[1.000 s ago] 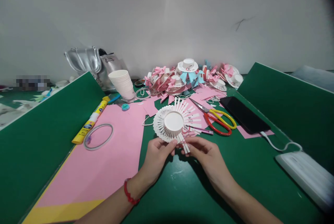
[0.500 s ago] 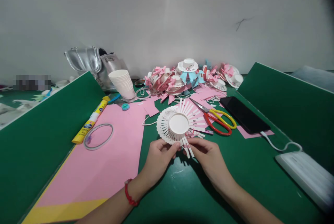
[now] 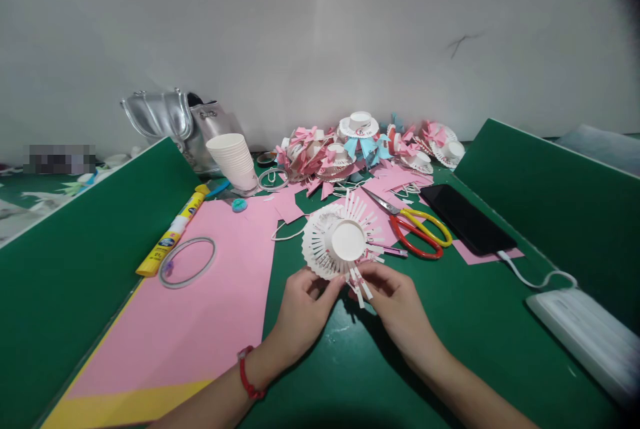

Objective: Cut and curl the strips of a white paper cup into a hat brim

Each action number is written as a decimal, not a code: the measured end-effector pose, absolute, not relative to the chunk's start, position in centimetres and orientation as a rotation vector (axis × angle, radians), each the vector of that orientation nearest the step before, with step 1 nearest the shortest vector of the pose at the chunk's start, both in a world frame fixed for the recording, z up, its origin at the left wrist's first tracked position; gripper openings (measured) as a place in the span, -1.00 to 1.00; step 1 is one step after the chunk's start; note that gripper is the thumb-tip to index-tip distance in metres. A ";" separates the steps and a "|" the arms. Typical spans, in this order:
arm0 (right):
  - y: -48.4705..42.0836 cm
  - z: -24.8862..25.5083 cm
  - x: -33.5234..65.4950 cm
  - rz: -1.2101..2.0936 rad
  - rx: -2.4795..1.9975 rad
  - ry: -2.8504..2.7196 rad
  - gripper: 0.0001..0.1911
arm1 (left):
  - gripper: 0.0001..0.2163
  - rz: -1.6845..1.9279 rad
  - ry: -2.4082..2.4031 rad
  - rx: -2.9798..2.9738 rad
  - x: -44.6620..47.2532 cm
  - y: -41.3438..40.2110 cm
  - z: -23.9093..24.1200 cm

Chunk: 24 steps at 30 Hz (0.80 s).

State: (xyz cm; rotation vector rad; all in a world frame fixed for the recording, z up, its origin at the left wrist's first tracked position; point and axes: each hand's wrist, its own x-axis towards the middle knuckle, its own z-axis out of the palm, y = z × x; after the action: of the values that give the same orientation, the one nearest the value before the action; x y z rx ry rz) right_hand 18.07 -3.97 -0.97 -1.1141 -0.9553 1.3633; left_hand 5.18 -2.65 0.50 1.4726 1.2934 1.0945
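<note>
A white paper cup point(image 3: 345, 241), its wall cut into many strips fanned out like a brim, is held bottom-up just above the green table point(image 3: 450, 322). My left hand point(image 3: 305, 305) pinches the fringe at its near left edge. My right hand point(image 3: 393, 299) pinches strips at the near right edge. Both hands have fingers closed on the strips.
A large pink sheet point(image 3: 200, 295) lies left, with a tape ring point(image 3: 187, 262) and yellow glue tube point(image 3: 173, 232). Stacked cups point(image 3: 234, 159), finished paper hats point(image 3: 360, 142), red-yellow scissors point(image 3: 417, 229), a black phone point(image 3: 467, 219) and a white box point(image 3: 585, 335) lie around.
The cut cup has tilted and shifted slightly right, its bottom now facing me more. Both hands moved a little with it, still pinching the strips.
</note>
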 end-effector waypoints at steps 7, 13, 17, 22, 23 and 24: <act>-4.1 -0.7 18.3 1.371 -1.160 -0.938 -0.88 | -0.87 1.142 1.299 1.426 5.2 -2.4 0.2; -4.1 -0.9 18.0 1.376 -1.141 -0.894 -0.80 | -0.91 1.133 1.289 1.418 5.2 -2.4 0.2; -4.1 -1.4 17.8 1.247 -1.156 -0.976 -0.81 | -0.92 1.111 1.274 1.427 5.2 -2.5 0.1; -4.3 -1.3 18.0 1.062 -1.197 -1.301 -0.99 | -0.91 1.104 1.297 1.414 5.1 -2.4 0.1; -4.4 -1.2 18.0 1.013 -1.197 -1.362 -0.96 | -0.91 1.100 1.301 1.402 5.1 -2.3 0.1; -4.5 -1.1 18.0 0.970 -1.195 -1.411 -0.92 | -0.91 1.097 1.300 1.385 5.1 -2.3 0.1</act>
State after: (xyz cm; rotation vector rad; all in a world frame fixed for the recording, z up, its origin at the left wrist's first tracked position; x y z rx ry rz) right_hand 18.05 -4.46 -1.09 -1.1952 -1.4107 0.9702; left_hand 5.10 -2.30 0.15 1.3848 1.3002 1.0970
